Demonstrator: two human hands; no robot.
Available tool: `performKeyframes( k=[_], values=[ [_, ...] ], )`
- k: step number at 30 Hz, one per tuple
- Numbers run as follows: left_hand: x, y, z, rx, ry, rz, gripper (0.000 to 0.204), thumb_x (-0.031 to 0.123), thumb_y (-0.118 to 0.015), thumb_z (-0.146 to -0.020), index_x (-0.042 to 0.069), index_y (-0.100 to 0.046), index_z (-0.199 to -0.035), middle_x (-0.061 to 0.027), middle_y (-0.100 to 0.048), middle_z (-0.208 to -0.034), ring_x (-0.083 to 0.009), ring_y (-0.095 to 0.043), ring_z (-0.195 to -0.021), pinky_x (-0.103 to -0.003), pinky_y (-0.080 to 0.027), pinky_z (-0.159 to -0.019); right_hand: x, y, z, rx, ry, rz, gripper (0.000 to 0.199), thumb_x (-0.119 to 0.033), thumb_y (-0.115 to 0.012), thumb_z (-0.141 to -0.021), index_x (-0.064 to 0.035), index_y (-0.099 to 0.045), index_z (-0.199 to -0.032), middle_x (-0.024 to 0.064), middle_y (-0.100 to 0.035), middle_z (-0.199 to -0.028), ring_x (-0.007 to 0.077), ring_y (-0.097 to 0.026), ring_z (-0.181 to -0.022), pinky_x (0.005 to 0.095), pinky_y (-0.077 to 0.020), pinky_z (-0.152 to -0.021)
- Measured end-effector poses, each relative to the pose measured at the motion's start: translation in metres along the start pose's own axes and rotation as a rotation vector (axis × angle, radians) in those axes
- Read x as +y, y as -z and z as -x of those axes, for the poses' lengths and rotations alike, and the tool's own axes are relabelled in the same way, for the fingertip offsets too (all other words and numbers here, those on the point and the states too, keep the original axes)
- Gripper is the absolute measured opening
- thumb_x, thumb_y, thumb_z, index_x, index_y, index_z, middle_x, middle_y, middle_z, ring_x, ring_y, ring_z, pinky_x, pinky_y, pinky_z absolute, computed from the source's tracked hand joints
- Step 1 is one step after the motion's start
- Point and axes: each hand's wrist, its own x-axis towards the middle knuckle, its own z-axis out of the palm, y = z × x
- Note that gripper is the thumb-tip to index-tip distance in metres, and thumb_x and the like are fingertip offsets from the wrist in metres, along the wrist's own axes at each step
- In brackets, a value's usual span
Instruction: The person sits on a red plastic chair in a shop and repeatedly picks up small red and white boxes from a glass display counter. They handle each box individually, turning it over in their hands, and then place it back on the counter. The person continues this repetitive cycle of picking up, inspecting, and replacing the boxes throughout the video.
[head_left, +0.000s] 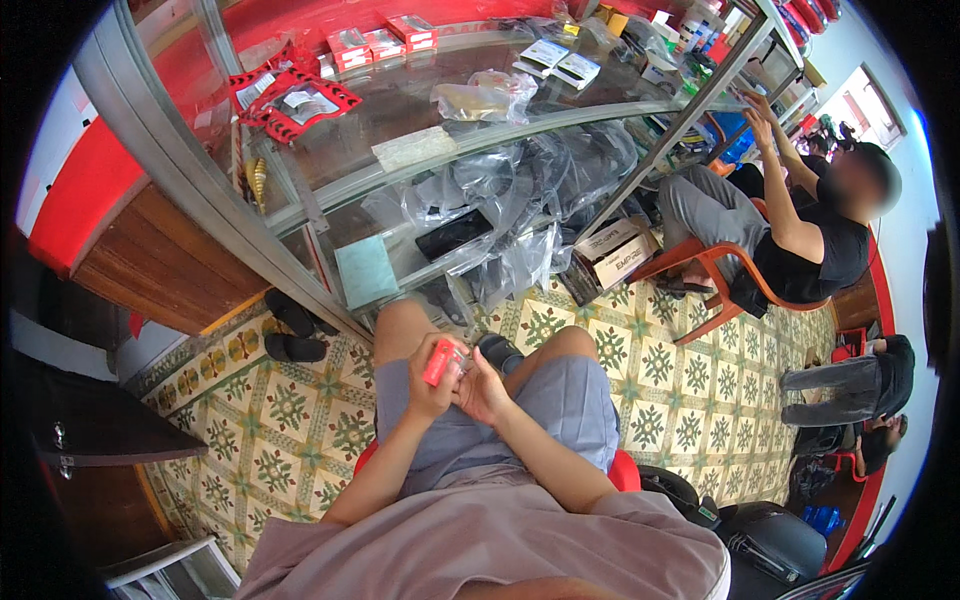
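Over the lap, the left hand [432,392] grips a small red plastic box [443,361], the right hand [484,390] closed against its edge, open patterned tile floor [290,420] on both sides.

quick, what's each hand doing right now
Left hand: closed around a small red box.
Right hand: fingers curled at the box's clear end, touching it.

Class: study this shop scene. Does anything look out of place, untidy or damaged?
Yes. Loose plastic bags are heaped untidily on the glass cabinet's lower shelf, and sandals lie on the floor. The red box in both hands looks undamaged.
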Motion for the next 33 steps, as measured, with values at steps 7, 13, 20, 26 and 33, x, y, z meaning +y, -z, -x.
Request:
performKeyframes(
  k=[7, 13, 20, 26, 33],
  values=[
    [0.002, -0.004, -0.003, 0.070, 0.014, -0.139, 0.024, 0.023, -0.044, -0.092, 0.001, -0.052, -0.099, -0.0088, -0.059, -0.089, -0.0157, -0.057, -0.082, -0.028, -0.045, -0.075, 0.006, 0.004, 0.002, 0.034, 0.064, 0.014, 0.038, -0.037, -0.047, -0.094, -0.0152, -0.044, -0.126, 0.0028, -0.057, -0.119, 0.0137, -0.060, -0.099, 0.0304, -0.0532, -0.080],
    [-0.001, -0.010, -0.008, 0.325, 0.112, 0.166, 0.025, 0.025, -0.046, -0.093, 0.002, -0.052, -0.100, -0.0100, -0.059, -0.087, -0.0165, -0.059, -0.078, -0.028, -0.048, -0.071, 0.000, -0.002, 0.006, 0.068, 0.179, 0.089, 0.023, -0.022, -0.046, -0.097, -0.0149, -0.046, -0.118, 0.0026, -0.058, -0.110, 0.0132, -0.063, -0.090, 0.0251, -0.0559, -0.071],
    [-0.016, 0.011, -0.018, 0.573, 0.305, 0.507, 0.039, 0.043, -0.044, -0.092, 0.005, -0.047, -0.102, -0.0099, -0.057, -0.087, -0.0228, -0.059, -0.086, -0.037, -0.048, -0.083, -0.002, -0.019, 0.006, 0.273, 0.220, 0.520, 0.018, -0.020, -0.047, -0.097, -0.0094, -0.046, -0.111, 0.0024, -0.059, -0.096, 0.0105, -0.062, -0.080, 0.0253, -0.0543, -0.063],
    [-0.014, 0.013, -0.023, 0.573, 0.413, 0.784, 0.045, 0.049, -0.045, -0.089, 0.006, -0.048, -0.104, -0.0139, -0.056, -0.097, -0.0267, -0.058, -0.094, -0.043, -0.047, -0.088, -0.010, -0.017, 0.010, 0.339, 0.460, 0.867, 0.017, -0.021, -0.047, -0.097, -0.0047, -0.048, -0.094, 0.0000, -0.052, -0.080, 0.0078, -0.051, -0.062, 0.0287, -0.0555, -0.066],
    [0.003, 0.016, -0.023, 0.586, 0.430, 0.869, 0.040, 0.048, -0.046, -0.088, 0.008, -0.049, -0.098, -0.0117, -0.057, -0.089, -0.0247, -0.058, -0.089, -0.047, -0.047, -0.083, -0.001, -0.049, 0.022, 0.273, 0.466, 0.388, 0.013, -0.026, -0.039, -0.099, -0.0147, -0.038, -0.106, 0.0041, -0.056, -0.105, 0.0178, -0.061, -0.096, 0.0378, -0.0567, -0.071]
  ],
)
